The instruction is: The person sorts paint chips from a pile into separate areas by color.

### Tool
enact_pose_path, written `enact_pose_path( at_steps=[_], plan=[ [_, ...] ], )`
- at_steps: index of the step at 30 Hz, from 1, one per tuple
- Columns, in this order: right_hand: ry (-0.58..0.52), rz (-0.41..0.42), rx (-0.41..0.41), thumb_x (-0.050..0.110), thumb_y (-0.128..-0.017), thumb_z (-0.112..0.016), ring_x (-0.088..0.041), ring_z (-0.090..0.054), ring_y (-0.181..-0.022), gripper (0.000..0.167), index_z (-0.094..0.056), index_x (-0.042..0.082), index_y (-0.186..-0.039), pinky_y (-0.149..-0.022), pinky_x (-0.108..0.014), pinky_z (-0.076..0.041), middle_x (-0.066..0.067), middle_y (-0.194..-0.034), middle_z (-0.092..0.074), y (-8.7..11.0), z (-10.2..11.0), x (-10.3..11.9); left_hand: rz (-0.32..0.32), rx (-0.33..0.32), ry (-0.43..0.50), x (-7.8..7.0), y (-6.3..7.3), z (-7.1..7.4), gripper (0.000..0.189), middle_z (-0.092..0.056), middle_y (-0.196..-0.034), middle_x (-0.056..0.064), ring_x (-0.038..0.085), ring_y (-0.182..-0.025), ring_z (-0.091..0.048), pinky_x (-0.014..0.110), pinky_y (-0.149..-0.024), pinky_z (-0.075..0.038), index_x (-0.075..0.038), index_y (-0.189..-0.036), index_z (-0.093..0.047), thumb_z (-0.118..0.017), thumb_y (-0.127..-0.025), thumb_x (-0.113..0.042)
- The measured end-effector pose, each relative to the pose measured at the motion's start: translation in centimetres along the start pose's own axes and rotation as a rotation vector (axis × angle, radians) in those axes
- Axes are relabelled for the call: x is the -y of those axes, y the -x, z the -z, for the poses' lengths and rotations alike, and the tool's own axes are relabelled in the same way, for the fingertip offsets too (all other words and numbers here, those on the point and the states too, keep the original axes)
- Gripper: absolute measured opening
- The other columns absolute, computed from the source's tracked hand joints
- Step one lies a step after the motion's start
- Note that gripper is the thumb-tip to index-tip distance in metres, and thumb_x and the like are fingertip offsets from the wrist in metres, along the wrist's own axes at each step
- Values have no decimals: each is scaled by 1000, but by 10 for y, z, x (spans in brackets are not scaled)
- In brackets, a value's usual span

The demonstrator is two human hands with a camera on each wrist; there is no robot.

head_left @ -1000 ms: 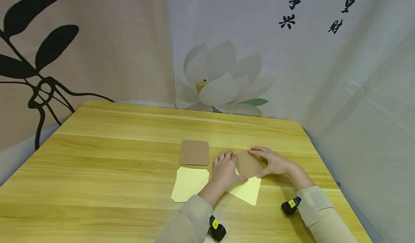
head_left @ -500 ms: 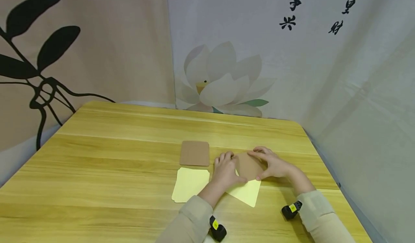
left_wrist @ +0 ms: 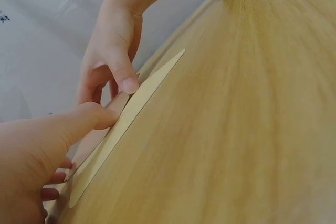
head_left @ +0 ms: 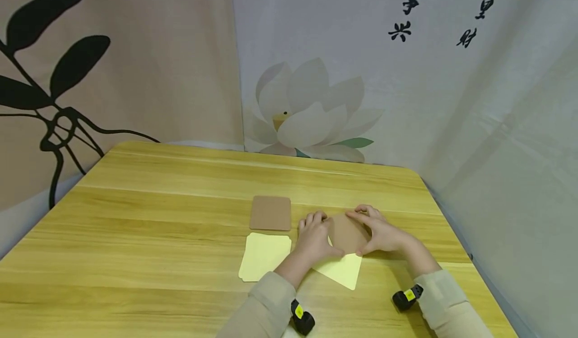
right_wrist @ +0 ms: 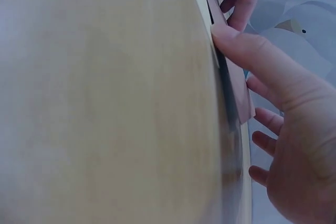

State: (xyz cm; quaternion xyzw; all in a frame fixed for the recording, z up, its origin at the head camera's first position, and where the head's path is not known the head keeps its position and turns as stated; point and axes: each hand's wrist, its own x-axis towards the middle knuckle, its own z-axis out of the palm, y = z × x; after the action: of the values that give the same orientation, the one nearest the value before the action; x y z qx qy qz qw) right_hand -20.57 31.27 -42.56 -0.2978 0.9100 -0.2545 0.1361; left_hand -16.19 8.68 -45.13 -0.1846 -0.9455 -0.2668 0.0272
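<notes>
A brown square card [head_left: 348,233] is held between both hands, slightly tilted and partly over a pale yellow paper square [head_left: 344,272]. My left hand [head_left: 313,240] grips the card's left side, thumb at its near edge and fingers at its far edge. Opposite it, my right hand [head_left: 383,231] holds the right side between thumb and fingers. In the left wrist view, the left thumb [left_wrist: 100,116] presses near the card's edge, just above the yellow paper. From the right wrist, a gap shows under the raised end of the card [right_wrist: 239,93].
Left of the hands, another brown card [head_left: 271,213] lies flat on the wooden table [head_left: 158,237]. Nearer than it sits a small stack of pale yellow paper squares [head_left: 265,257]. Printed curtains [head_left: 316,27] hang behind the table.
My right hand has shifted slightly toward me, and the held brown card's near edge has come nearer with it. The yellow paper's near corner has slid a little nearer. My left hand has barely moved.
</notes>
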Motion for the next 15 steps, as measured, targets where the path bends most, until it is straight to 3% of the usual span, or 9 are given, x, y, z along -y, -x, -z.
enact_pose_path(
  at_steps=[9, 15],
  plan=[
    [16, 17, -24, 33, -65, -88, -34, -23, -128, 99, -38, 10, -148, -97, -59, -30, -14, -143, -26, 3, -2, 3, -2, 4, -43, 0, -1, -1, 93, -46, -126, 2, 22, -117, -37, 41, -96, -29, -11, -135, -55, -80, -62, -61],
    [34, 42, -42, 29, -64, -88, -34, -24, -126, 99, -39, 8, -147, -95, -58, -32, -15, -141, -27, 7, -2, 5, -14, 7, -26, -1, 0, 1, 91, -46, -126, 3, 23, -117, -38, 41, -94, -30, -11, -135, -55, -82, -62, -59]
  ],
)
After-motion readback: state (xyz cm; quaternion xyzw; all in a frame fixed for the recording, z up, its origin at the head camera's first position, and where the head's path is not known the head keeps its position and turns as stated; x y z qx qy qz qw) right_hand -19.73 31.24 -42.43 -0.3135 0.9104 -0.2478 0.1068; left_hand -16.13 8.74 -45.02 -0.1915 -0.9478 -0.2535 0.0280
